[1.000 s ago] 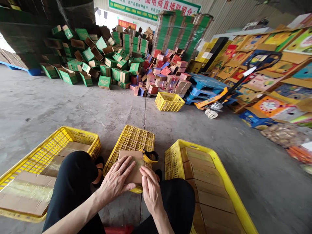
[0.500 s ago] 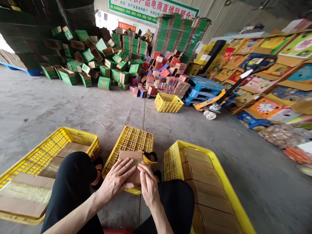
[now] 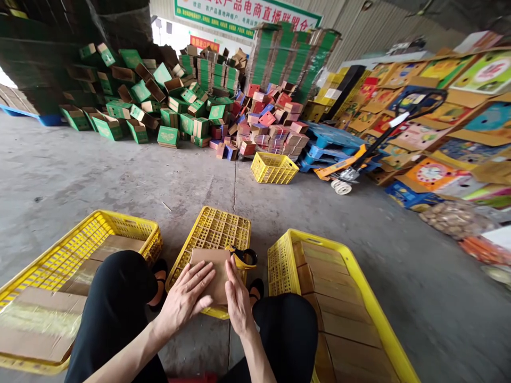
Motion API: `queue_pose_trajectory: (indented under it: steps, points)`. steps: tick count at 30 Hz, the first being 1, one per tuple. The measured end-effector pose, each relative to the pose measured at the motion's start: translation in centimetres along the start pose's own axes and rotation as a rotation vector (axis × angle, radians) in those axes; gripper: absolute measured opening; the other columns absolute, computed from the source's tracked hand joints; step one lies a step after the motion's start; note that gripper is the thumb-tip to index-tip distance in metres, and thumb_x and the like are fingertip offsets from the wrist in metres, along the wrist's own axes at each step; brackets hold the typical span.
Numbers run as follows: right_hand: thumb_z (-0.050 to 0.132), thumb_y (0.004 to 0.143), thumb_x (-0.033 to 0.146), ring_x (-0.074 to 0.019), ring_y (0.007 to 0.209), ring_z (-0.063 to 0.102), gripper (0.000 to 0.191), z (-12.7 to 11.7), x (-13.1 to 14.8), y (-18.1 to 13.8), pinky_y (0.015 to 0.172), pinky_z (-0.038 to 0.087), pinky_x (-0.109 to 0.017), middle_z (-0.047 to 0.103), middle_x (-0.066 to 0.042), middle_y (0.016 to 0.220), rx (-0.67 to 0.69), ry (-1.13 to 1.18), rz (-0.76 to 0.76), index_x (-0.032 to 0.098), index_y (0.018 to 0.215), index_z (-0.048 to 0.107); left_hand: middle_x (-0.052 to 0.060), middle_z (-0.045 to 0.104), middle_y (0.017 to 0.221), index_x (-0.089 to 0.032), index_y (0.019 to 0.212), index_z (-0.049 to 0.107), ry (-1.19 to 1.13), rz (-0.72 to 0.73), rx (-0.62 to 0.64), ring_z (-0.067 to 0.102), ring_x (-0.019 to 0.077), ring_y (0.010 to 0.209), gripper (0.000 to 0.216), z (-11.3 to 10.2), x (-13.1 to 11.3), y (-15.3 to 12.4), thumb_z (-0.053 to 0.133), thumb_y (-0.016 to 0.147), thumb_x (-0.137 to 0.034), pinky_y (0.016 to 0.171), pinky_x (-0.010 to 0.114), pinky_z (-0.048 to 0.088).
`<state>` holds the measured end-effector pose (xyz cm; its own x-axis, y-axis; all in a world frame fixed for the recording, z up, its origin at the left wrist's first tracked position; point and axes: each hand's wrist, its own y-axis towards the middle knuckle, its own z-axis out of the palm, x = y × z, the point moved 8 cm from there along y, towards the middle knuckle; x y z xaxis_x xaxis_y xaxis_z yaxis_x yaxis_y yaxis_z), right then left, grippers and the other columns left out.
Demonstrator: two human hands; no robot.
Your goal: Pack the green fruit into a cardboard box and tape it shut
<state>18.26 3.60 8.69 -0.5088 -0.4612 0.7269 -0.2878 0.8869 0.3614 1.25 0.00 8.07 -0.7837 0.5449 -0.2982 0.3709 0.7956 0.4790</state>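
A flat brown cardboard piece (image 3: 211,263) lies on an upturned yellow crate (image 3: 217,229) between my knees. My left hand (image 3: 186,298) rests flat on its left half with fingers spread, open. My right hand (image 3: 237,298) lies along the cardboard's right edge with fingers stretched together, pressing it. A yellow and black tape dispenser (image 3: 243,259) sits on the crate just right of the cardboard, beyond my right fingertips.
A yellow crate (image 3: 361,287) at my right holds a row of folded cardboard. Another yellow crate (image 3: 80,234) at my left holds flat taped cartons. Piles of green and red boxes, a small yellow basket (image 3: 273,167), blue pallets and a pallet jack (image 3: 351,170) stand across the concrete floor.
My right hand slid forward from the cardboard's near right corner up along its right edge. My left hand stayed flat on the cardboard. The view tilted slightly.
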Motion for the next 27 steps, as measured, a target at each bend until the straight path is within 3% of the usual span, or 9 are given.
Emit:
queue_pose_trajectory:
  steps: [8, 14, 17, 21, 23, 27]
  points:
    - [0.033, 0.116, 0.036, -0.0302, 0.150, 0.052, 0.052, 0.6, 2.2, -4.2, 0.120, 0.052, -0.054, 0.049, -0.006, 0.166, -0.068, -0.005, -0.002, 0.035, 0.168, 0.040, 0.008, 0.046, 0.169, -0.028, 0.172, 0.027, 0.007, -0.144, -0.008, 0.037, 0.0307, 0.160, 0.070, -1.0, 1.0, -0.8, 0.048, 0.111, -0.054, 0.131, 0.052, 0.033]
    - [0.029, 0.116, 0.034, -0.0275, 0.137, 0.066, 0.050, 1.5, 2.9, -5.9, 0.113, 0.059, -0.046, 0.068, -0.006, 0.149, -0.103, 0.073, -0.013, 0.033, 0.157, 0.058, 0.004, 0.037, 0.175, -0.033, 0.173, 0.024, -0.027, -0.286, -0.038, 0.026, 0.0307, 0.165, 0.066, -1.9, 4.0, -2.7, 0.042, 0.113, -0.052, 0.128, 0.053, 0.040]
    - [0.028, 0.117, 0.029, -0.0250, 0.127, 0.073, 0.050, 4.0, 0.7, -6.6, 0.105, 0.064, -0.041, 0.075, -0.007, 0.138, -0.153, 0.082, 0.063, 0.032, 0.150, 0.065, 0.002, 0.035, 0.176, -0.035, 0.172, 0.028, -0.034, -0.349, -0.075, 0.025, 0.0305, 0.165, 0.061, -2.7, 6.4, -3.8, 0.041, 0.113, -0.049, 0.129, 0.056, 0.039]
    - [0.038, 0.115, 0.045, -0.0269, 0.116, 0.078, 0.048, 7.3, -3.8, -6.6, 0.087, 0.070, -0.041, 0.079, -0.010, 0.127, -0.284, 0.092, 0.164, 0.025, 0.141, 0.073, 0.005, 0.043, 0.171, -0.033, 0.166, 0.044, -0.034, -0.379, -0.119, 0.039, 0.0294, 0.160, 0.055, -3.9, 8.7, -4.2, 0.042, 0.113, -0.049, 0.129, 0.055, 0.039]
    - [0.045, 0.111, 0.057, -0.0277, 0.110, 0.080, 0.052, 8.4, -6.3, -5.9, 0.084, 0.069, -0.041, 0.082, -0.012, 0.120, -0.329, 0.151, 0.233, 0.023, 0.136, 0.076, 0.008, 0.047, 0.168, -0.030, 0.162, 0.050, -0.032, -0.397, -0.126, 0.044, 0.0298, 0.157, 0.054, -4.1, 9.1, -4.1, 0.041, 0.113, -0.051, 0.128, 0.055, 0.040]
    - [0.041, 0.107, 0.071, -0.0292, 0.093, 0.083, 0.069, 9.0, -9.5, -4.2, 0.079, 0.066, -0.043, 0.084, -0.014, 0.105, -0.328, 0.240, 0.285, 0.019, 0.131, 0.079, 0.011, 0.045, 0.169, -0.026, 0.162, 0.049, -0.016, -0.419, -0.137, 0.042, 0.0311, 0.157, 0.057, -3.4, 8.8, -3.7, 0.042, 0.112, -0.052, 0.127, 0.056, 0.040]
